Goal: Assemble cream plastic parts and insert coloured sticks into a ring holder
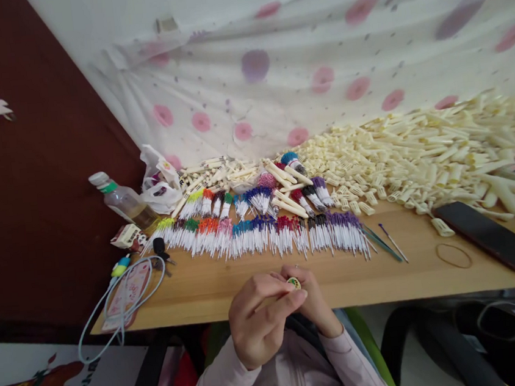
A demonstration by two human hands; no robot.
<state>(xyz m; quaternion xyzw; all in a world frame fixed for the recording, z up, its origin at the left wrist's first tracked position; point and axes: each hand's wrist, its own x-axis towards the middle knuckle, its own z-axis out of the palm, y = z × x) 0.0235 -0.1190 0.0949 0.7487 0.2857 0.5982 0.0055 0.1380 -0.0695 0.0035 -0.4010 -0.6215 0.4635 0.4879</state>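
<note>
Above the table's front edge, my left hand [262, 318] pinches a small round cream piece [294, 283] between thumb and fingers. Green and darker spots show at its end; the rest is hidden by the hands. My right hand [313, 297] is closed around the same piece from the other side. Just beyond the hands lies a long row of white pen refills [269, 238] with coloured tips, sorted by colour from yellow to purple. Behind them lie bundled refills [258, 200] and several cream pen barrels [290, 203].
A heap of cream plastic parts [419, 151] covers the table's back right. A phone [494, 235], rubber band [454, 256] and single purple-tipped refill [394, 243] lie at right. At left are a bottle [124, 201], a plastic bag [161, 185] and a looped white cable [96, 314].
</note>
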